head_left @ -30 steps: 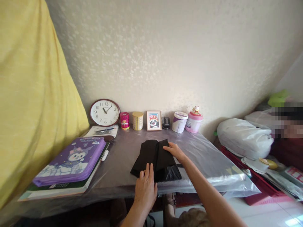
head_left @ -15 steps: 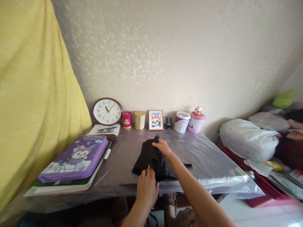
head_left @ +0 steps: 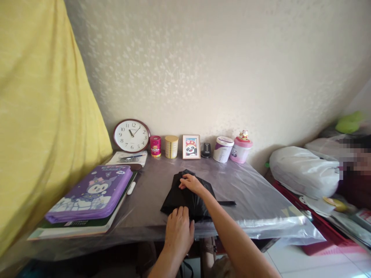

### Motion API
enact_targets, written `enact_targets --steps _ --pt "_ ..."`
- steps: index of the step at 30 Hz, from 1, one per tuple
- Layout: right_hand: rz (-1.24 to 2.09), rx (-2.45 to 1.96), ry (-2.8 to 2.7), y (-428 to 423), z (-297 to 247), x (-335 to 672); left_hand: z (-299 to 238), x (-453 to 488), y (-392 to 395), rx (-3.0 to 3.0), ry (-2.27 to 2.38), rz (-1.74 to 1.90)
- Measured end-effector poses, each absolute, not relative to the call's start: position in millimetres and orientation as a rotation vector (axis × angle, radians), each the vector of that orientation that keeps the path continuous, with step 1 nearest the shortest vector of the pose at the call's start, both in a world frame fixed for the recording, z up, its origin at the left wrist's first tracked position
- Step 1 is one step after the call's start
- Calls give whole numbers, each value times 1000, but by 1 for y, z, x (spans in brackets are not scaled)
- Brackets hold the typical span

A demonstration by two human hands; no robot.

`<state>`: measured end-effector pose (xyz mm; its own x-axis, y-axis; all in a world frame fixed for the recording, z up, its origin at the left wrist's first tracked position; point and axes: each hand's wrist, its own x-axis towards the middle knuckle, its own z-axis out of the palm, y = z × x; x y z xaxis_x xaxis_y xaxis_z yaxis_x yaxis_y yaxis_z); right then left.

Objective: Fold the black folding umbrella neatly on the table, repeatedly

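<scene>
A black garment (head_left: 177,197) lies partly folded on the plastic-covered table (head_left: 252,193), in the middle near the front edge. My left hand (head_left: 179,227) rests flat on its near edge with the fingers stretched out. My right hand (head_left: 191,182) reaches over the cloth and grips its far part, fingers curled on the fabric. A thin black strap (head_left: 226,203) of the garment sticks out to the right.
A purple cartoon case (head_left: 89,194) lies on books at the left. Along the wall stand a clock (head_left: 131,135), two small tins (head_left: 163,146), a framed picture (head_left: 191,146), a white tub (head_left: 222,148) and a pink jar (head_left: 241,148). A yellow curtain (head_left: 37,116) hangs left. A white bag (head_left: 301,170) lies right.
My right hand has moved left across the garment, pulling its right side over towards the left. The cloth now looks narrower and bunched. My left hand stayed on the near edge.
</scene>
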<state>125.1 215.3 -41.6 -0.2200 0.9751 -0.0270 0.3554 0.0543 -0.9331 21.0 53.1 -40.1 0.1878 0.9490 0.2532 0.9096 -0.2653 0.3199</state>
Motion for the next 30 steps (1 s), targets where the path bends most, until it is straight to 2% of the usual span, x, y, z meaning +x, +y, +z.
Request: enact_targets --steps 5,9,14,21,26,30 --pt "1131 -1353 -1737 214 -41 125 -31 18 55 2360 1926 780" --pt "1007 -1374 -1840 208 -36 127 -42 20 58 2604 1731 884" --pt "909 -1373 -1953 195 -30 134 -53 22 60 2632 1772 866" --pt "850 -1341 -2011 190 -30 137 -32 24 55 2569 1748 879" --pt "613 -1422 -2191 186 -24 127 -52 24 63 2572 1809 818" --pt "437 -1318 -2277 177 -24 130 -66 23 65 2563 1868 763"
